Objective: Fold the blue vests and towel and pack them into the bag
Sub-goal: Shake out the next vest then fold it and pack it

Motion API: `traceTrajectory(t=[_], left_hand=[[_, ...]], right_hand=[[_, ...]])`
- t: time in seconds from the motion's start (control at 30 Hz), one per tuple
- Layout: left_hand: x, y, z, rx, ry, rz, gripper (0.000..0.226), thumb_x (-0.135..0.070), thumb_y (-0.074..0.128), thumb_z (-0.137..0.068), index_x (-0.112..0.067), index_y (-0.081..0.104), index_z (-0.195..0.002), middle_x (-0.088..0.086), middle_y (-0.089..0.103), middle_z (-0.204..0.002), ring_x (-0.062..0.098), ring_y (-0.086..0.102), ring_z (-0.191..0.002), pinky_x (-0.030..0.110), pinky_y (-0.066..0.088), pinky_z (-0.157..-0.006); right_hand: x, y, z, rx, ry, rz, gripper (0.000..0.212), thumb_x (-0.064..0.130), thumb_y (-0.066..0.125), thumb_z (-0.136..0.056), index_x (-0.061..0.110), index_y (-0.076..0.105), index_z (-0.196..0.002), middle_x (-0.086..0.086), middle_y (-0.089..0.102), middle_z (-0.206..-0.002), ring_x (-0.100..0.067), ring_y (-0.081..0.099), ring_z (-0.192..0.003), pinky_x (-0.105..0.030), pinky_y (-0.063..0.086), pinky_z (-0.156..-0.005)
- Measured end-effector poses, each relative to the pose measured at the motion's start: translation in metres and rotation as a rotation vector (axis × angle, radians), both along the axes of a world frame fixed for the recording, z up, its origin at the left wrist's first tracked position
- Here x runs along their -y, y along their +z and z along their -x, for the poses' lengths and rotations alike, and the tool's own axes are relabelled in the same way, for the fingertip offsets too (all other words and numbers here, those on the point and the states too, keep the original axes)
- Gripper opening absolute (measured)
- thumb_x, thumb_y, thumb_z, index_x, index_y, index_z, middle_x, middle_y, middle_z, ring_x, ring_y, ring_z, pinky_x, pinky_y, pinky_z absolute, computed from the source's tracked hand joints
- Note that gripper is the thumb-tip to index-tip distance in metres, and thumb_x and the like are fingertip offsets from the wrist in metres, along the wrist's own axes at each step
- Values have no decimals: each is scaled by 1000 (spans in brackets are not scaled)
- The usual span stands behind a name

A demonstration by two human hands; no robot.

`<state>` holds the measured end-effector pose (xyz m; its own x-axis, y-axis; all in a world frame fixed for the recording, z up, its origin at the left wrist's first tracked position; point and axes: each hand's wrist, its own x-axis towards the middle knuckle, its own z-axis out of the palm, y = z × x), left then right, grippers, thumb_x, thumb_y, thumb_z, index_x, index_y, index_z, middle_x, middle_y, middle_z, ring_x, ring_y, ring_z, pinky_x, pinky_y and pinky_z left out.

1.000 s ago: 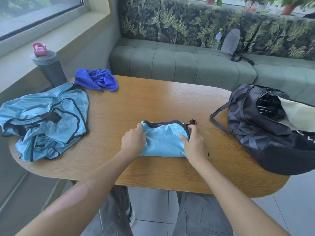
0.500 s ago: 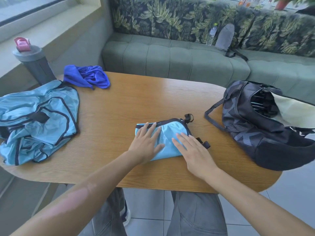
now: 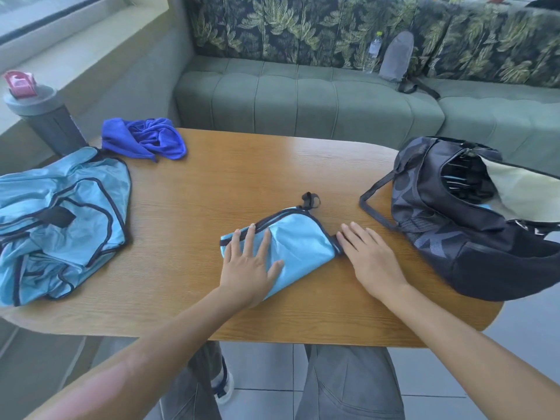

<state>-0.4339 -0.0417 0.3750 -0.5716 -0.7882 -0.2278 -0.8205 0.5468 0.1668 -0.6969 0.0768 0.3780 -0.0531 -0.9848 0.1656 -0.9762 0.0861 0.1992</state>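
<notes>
I see the folded vest [image 3: 298,244] near the tabletop's [image 3: 242,177] front edge at centre. My left hand [image 3: 250,268] lies flat on its left half, grip wide, fingers straight. My right hand [image 3: 368,257] rests flat on the wood at its 3 o'clock, fingertips touching the dark trim, grip wide. The open bag [image 3: 472,225] sits further at 3 o'clock, unfolded vests [image 3: 60,219] at 9 o'clock, the crumpled towel [image 3: 144,137] at 10 o'clock

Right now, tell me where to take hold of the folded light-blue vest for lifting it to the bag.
Grip the folded light-blue vest at its two short ends, the left hand from the left, the right hand from the right. It lies flat and limp, so one hand alone may unfold it.
</notes>
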Motion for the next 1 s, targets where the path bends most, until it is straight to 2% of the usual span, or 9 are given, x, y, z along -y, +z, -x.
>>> traceTrajectory(t=[0.1,0.23,0.33,0.43,0.53,0.63,0.77,0.83,1.0], left_hand=[[-25,19,-1,131,30,64,86,-72,24,-99,-20,0,-163,18,10,-165,39,21,-146,47,21,-119],[-49,41,-8,179,-80,81,73,-60,32,-104,-9,21,-155,14,37,-139,29,45,-120,36,45,-100],[-48,41,-15,95,-204,134,43,-50,39,-107,-13,45,-129,6,47,-120,23,49,-105,33,50,-90],[-26,28,-19,-73,-378,315,25,-37,61,-99,-14,58,-107,5,52,-108,21,48,-94,34,52,-84],[-2,17,-9,-155,-605,443,19,-23,67,-94,-13,64,-109,5,58,-118,25,53,-114,37,52,-96],[12,16,13,-120,-727,460,42,-33,59,-99,-7,60,-133,12,53,-145,31,42,-143,43,37,-118],[16,2,21,-7,-675,347,65,-51,23,-109,-14,15,-163,8,7,-171,32,-5,-157,45,4,-127],[18,-7,16,-29,-636,310,65,-53,13,-109,-18,6,-164,5,-5,-171,30,-17,-156,45,0,-128],[21,-13,15,-63,-636,301,64,-53,10,-109,-20,4,-164,4,-6,-171,28,-23,-154,43,-6,-126]], right_hand=[[2,7,5,88,-154,20,75,-11,41,-85,12,35,-156,-12,30,-164,-28,23,-153,-44,23,-124],[-2,8,2,232,-274,82,62,-5,47,-96,15,37,-154,-8,34,-162,-25,26,-151,-41,23,-123],[-8,8,-11,388,-207,86,48,5,45,-102,14,46,-149,-3,45,-154,-20,34,-146,-36,27,-121],[-11,14,-33,559,-123,81,35,17,46,-105,13,57,-139,1,59,-138,-14,49,-132,-30,40,-110],[3,11,-49,722,-191,129,29,28,54,-103,15,64,-127,3,65,-124,-12,58,-116,-29,48,-99],[28,6,-58,895,-355,217,24,31,64,-99,15,68,-116,4,69,-107,-13,64,-100,-36,54,-91],[56,8,-66,1018,-471,299,12,27,69,-95,17,69,-101,6,69,-92,-15,65,-89,-36,54,-84],[62,7,-68,1050,-478,307,16,19,66,-96,15,71,-111,5,71,-102,-15,66,-97,-33,53,-90],[70,-1,-67,1060,-367,207,43,2,51,-100,14,58,-141,2,59,-141,-14,56,-126,-24,42,-108]])
